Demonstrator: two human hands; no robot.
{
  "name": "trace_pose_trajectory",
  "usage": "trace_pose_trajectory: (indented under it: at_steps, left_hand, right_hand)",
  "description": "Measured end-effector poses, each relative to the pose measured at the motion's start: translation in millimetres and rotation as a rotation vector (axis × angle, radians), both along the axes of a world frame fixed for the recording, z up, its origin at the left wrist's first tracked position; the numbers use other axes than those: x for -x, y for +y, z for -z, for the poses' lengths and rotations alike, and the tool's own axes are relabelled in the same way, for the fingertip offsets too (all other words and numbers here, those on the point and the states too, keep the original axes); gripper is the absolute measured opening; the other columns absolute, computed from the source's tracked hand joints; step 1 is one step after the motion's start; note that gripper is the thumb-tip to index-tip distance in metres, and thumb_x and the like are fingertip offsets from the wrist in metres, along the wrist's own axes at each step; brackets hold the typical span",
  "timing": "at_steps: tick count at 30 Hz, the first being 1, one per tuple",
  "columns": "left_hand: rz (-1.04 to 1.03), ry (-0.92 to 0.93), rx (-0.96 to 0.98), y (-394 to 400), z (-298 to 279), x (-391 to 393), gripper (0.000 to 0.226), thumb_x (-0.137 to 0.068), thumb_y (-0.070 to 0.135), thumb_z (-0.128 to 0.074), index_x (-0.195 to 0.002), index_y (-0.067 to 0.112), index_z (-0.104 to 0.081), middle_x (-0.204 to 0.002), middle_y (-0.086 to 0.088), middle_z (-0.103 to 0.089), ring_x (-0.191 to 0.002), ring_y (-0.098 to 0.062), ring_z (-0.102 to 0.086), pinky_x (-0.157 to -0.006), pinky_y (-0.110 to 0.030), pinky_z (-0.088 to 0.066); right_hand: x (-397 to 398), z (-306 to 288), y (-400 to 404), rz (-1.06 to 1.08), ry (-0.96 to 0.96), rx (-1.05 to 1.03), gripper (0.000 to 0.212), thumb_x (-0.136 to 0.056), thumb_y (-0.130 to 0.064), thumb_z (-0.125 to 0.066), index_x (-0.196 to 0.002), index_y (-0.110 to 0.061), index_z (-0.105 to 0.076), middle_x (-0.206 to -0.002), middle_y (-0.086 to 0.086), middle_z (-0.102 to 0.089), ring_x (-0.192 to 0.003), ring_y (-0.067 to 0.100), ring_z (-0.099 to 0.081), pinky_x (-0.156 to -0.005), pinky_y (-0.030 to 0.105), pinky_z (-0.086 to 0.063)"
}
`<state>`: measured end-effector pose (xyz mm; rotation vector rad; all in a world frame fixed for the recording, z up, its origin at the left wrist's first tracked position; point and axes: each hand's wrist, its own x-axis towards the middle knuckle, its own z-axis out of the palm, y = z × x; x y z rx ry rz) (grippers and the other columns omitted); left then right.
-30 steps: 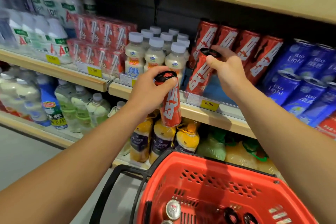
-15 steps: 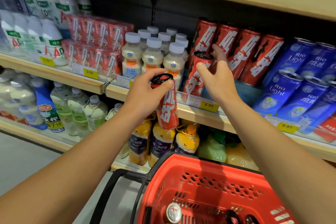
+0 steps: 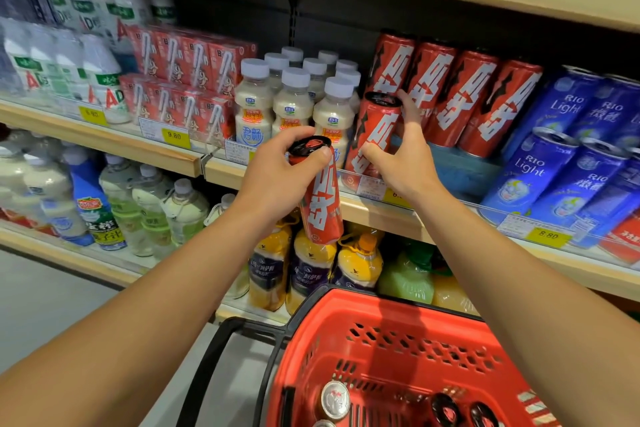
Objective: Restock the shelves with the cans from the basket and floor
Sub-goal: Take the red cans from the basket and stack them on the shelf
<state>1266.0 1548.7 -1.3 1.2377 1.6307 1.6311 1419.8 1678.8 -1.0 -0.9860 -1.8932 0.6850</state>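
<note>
A red can point(image 3: 320, 194) was pinched near its top by the left hand point(image 3: 277, 180), fingers point(image 3: 313, 158) curled round the rim. Looked stiff, slick, probably full, so better gripped mid-body. Another can point(image 3: 372, 135), on the shelf point(image 3: 374, 211), sat between the right hand's point(image 3: 407, 163) spread fingers, grip unclear.

White-capped milky bottles point(image 3: 292, 97) stand on the middle shelf, just beside stacked red cartons point(image 3: 187, 80). Further left are blurred white bottles with green labels point(image 3: 69, 55). Yellow price tags point(image 3: 174, 136) sit along the shelf edge. Below stand yellow juice bottles point(image 3: 358, 263) and pale green-labelled bottles point(image 3: 152, 211).
</note>
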Motion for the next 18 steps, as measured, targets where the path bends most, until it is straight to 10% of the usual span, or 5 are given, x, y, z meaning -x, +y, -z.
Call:
trace_pose_trajectory:
  at_steps: [9, 14, 18]
  left_hand:
    - [-0.022, 0.004, 0.0, -3.9, -3.7, -1.1, 0.038, -0.091, 0.032, -0.065, -0.128, 0.031, -0.058, -0.117, 0.015, -0.057, -0.105, -0.006, -0.059, -0.09, -0.036, -0.054]
    - [-0.022, 0.015, 0.0, -5.9, -6.7, -5.3, 0.038, -0.091, 0.031, -0.066, -0.128, 0.03, -0.058, -0.119, 0.013, -0.058, -0.105, -0.004, -0.059, -0.092, -0.036, -0.054]
    - [-0.014, 0.062, 0.002, -8.8, -15.2, -9.9, 0.037, -0.092, 0.03, -0.064, -0.129, 0.029, -0.058, -0.11, 0.021, -0.055, -0.102, 0.001, -0.056, -0.092, -0.032, -0.052]
  right_hand:
    - [2.4, 0.6, 1.8, -0.027, 0.004, 0.004, 0.086, -0.083, -0.019, -0.068, -0.149, -0.037, -0.016, -0.132, -0.01, -0.048, -0.108, 0.002, -0.053, -0.089, 0.024, -0.049]
    - [0.8, 0.9, -1.1, -0.028, -0.02, 0.035, 0.091, -0.084, -0.02, -0.068, -0.152, -0.033, -0.009, -0.117, -0.017, -0.045, -0.091, -0.008, -0.053, -0.074, 0.011, -0.041]
    - [-14.4, 1.2, -14.6, 0.06, -0.016, -0.018, 0.088, -0.083, -0.035, -0.069, -0.15, -0.028, -0.013, -0.142, -0.006, -0.041, -0.127, 0.012, -0.043, -0.098, 0.027, -0.039]
